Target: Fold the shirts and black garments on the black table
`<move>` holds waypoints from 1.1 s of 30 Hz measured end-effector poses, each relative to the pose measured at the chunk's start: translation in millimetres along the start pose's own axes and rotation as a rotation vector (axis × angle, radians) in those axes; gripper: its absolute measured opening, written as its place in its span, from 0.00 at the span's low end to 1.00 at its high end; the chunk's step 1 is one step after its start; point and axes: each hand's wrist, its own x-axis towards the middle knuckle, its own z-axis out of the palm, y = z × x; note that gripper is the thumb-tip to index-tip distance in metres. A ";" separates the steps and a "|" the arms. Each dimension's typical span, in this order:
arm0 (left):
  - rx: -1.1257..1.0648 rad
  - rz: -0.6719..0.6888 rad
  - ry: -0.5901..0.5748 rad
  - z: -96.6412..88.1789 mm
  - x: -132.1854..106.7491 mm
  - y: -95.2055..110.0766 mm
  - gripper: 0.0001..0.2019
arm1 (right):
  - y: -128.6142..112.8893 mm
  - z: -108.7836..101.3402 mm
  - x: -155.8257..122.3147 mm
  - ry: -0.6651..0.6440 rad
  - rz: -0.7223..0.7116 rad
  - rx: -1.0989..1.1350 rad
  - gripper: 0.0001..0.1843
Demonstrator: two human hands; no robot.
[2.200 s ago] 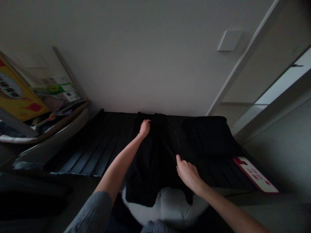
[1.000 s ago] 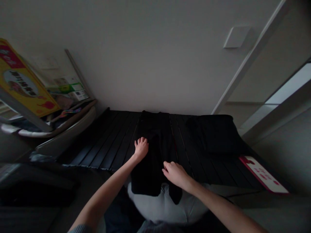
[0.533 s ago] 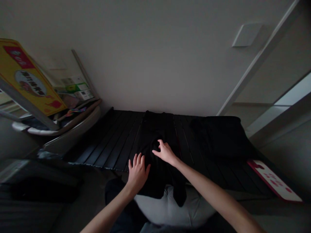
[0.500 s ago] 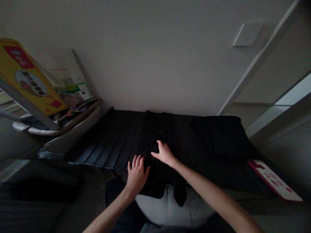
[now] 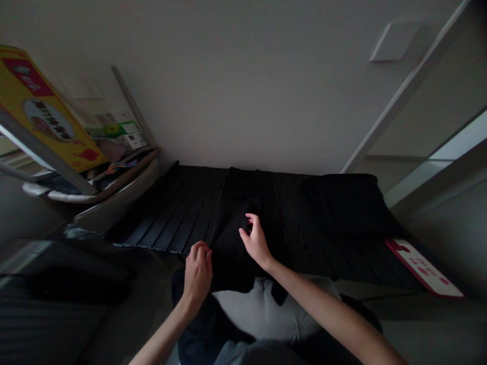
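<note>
A black cloth garment (image 5: 232,223) lies spread over the black slatted table (image 5: 163,223), its lower end hanging over the front edge. My left hand (image 5: 198,268) is closed at the garment's left front edge, fingers curled down, and the cloth runs taut from it. My right hand (image 5: 256,242) rests over the middle of the garment, with thumb and bent fingers apart beside a raised fold. Black on black, the cloth's exact outline is hard to make out.
A folded black cloth (image 5: 346,205) lies at the table's right, near a white and red card (image 5: 424,267). To the left stands a basket (image 5: 114,195) with a yellow box (image 5: 53,116) and small items. A grey cushion (image 5: 258,309) is at my lap, and a wall (image 5: 247,91) rises behind the table.
My left hand has moved left and its spread fingers have curled at the garment's edge, drawing the cloth left. My right hand's fingers have bent more. The view has shifted slightly.
</note>
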 end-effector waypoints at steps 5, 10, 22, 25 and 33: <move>0.170 -0.056 -0.066 3.9 -20.4 -9.5 0.12 | -7.8 -3.3 -40.4 -0.345 -0.098 -0.523 0.25; 0.201 0.239 -0.228 12.1 -33.8 -11.6 0.34 | -2.7 -39.4 -47.4 -0.375 -0.366 -0.684 0.17; 0.230 0.424 -0.343 6.8 -23.9 -27.0 0.37 | 7.7 -82.8 -79.1 -0.359 -0.225 -0.913 0.13; 0.221 0.425 -0.373 12.1 -26.0 -20.3 0.39 | 0.9 -68.2 -87.8 -0.335 -0.147 -0.990 0.09; 0.180 0.427 -0.417 12.8 -27.0 -23.7 0.41 | -31.4 -62.5 -80.1 -0.250 -0.049 -0.894 0.18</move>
